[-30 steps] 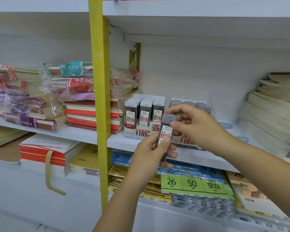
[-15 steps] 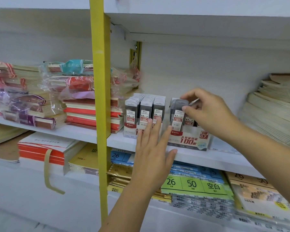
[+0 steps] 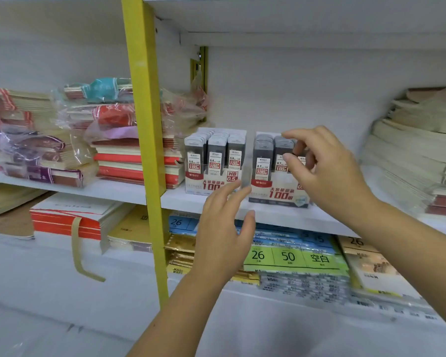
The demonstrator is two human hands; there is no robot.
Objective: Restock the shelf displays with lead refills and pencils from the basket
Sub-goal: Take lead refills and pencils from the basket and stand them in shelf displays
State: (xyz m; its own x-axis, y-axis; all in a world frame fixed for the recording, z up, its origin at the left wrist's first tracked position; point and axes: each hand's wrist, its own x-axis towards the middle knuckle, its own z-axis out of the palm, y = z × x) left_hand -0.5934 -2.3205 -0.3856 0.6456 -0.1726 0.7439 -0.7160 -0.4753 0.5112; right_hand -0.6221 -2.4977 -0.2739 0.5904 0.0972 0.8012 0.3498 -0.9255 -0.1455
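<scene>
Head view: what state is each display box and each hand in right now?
White 0.5 lead refill display box: upright on the white shelf, three rows filled.
White 0.7 lead refill display box: upright, two rows visibly filled, the rest hidden by a hand.
Left hand: open, fingers extended, in front of the boxes.
Right hand: fingers curled over the 0.7 box; grip unclear.

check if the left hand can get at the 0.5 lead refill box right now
Probably yes: the left hand hovers open just in front of the 0.5 refill box, with nothing between them; the yellow post stands off to the left.
</scene>
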